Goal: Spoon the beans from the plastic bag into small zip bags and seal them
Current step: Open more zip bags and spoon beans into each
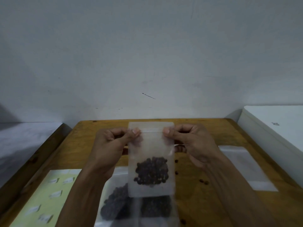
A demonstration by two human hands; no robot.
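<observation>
A small frosted zip bag (pixel 150 145) hangs upright above the wooden table (pixel 205 128), with dark beans (pixel 151 172) heaped in its lower half. My left hand (pixel 113 145) pinches the bag's zip strip at the left end and my right hand (pixel 191 141) pinches it at the right end, thumbs facing me. Below it, near the front edge, lies the larger plastic bag (pixel 118 207) holding a big mass of dark beans. No spoon is visible.
A stack of empty small zip bags (pixel 246 167) lies flat at the right of the table. A pale yellow sheet with white labels (pixel 47 197) lies at the front left. Several loose beans (pixel 203 181) are scattered on the wood. A white box (pixel 275 128) stands at the far right.
</observation>
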